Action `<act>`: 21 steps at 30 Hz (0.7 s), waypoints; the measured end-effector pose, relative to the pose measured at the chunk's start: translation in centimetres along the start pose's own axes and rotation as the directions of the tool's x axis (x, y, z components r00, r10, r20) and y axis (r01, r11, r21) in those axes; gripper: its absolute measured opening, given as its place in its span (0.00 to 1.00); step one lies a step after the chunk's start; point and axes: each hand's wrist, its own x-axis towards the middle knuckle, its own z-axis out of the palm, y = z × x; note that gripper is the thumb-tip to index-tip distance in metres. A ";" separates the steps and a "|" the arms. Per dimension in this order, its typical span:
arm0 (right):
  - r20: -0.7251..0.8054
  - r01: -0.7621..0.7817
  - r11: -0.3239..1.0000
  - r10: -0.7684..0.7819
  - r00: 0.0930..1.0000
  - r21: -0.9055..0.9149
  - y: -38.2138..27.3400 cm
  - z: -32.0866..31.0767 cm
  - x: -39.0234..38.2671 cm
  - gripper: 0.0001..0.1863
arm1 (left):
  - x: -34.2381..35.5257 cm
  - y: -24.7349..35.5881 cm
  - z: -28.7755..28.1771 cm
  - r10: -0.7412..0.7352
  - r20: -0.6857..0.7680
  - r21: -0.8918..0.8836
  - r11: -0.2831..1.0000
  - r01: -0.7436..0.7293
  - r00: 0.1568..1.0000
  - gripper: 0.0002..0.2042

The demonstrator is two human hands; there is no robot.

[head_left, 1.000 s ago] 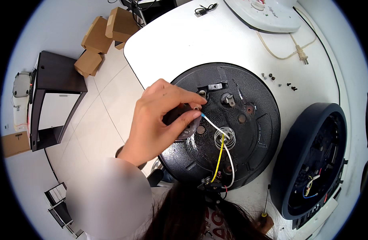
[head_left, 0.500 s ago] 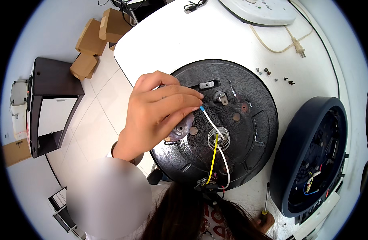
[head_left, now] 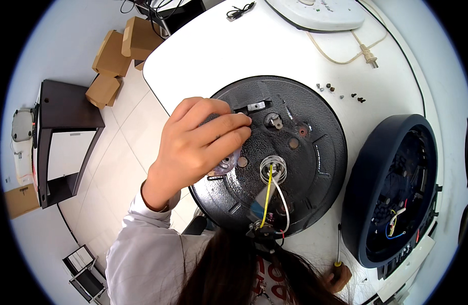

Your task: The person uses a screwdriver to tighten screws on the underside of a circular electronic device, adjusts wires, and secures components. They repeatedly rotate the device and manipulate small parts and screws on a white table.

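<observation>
My left hand (head_left: 201, 137) hovers over the left part of a round black metal plate (head_left: 315, 188), its fingers curled together. The thumb and whatever lies between the fingertips are hidden. At the plate's middle stands a coiled metal spring (head_left: 272, 170), with a yellow wire (head_left: 267, 203) and a white wire (head_left: 285, 206) running from it toward the near edge. A smeared whitish-blue streak (head_left: 258, 207) beside the yellow wire looks like a fast-moving wire end. My right hand (head_left: 337, 278), at the lower right, is closed around a screwdriver (head_left: 339, 244) with a yellow handle and its shaft pointing away from me.
A navy round housing (head_left: 358, 203) with wires inside leans at the right. Loose screws (head_left: 328, 86) lie beyond the plate. Farther back are a white appliance (head_left: 320, 18), its plug (head_left: 368, 56) and a black cable (head_left: 240, 10). Cardboard boxes (head_left: 112, 53) are on the left.
My left hand has let go of the white wire with the blue tip, which has sprung toward the near edge. The view has shifted slightly. My right hand still holds the screwdriver.
</observation>
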 end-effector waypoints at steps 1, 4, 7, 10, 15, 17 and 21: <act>0.023 -0.001 1.000 0.002 1.000 -0.010 -0.1 0.0 0.0 0.19 | 0.0 0.1 -0.1 -0.007 0.002 -0.002 1.000 0.007 1.000 0.12; 0.037 0.013 0.999 -0.014 0.999 0.031 -0.3 -0.3 0.4 0.17 | -0.2 0.2 0.0 -0.024 -0.026 -0.008 1.000 0.024 0.999 0.14; 0.032 0.007 1.000 -0.008 0.999 0.014 -0.6 -0.1 0.6 0.16 | 0.2 0.5 -0.4 -0.160 -0.021 -0.023 0.987 0.159 0.987 0.16; 0.010 -0.013 0.999 0.013 1.000 0.046 -0.7 -0.2 0.5 0.16 | 0.4 0.5 -0.7 -0.262 0.029 -0.035 0.964 0.263 0.965 0.16; -0.022 0.011 0.997 -0.009 1.000 0.083 -0.9 -0.2 0.8 0.15 | 0.2 0.0 -1.0 -0.233 0.065 -0.046 0.971 0.236 0.970 0.14; -0.038 0.017 0.995 -0.013 0.999 0.103 -1.1 -0.1 0.9 0.16 | 0.1 -0.1 -1.0 -0.263 0.091 -0.084 0.959 0.271 0.960 0.13; -0.047 0.019 0.992 -0.013 0.999 0.125 -1.2 -0.2 1.0 0.16 | 0.1 -0.2 -1.0 -0.241 0.104 -0.093 0.964 0.250 0.965 0.11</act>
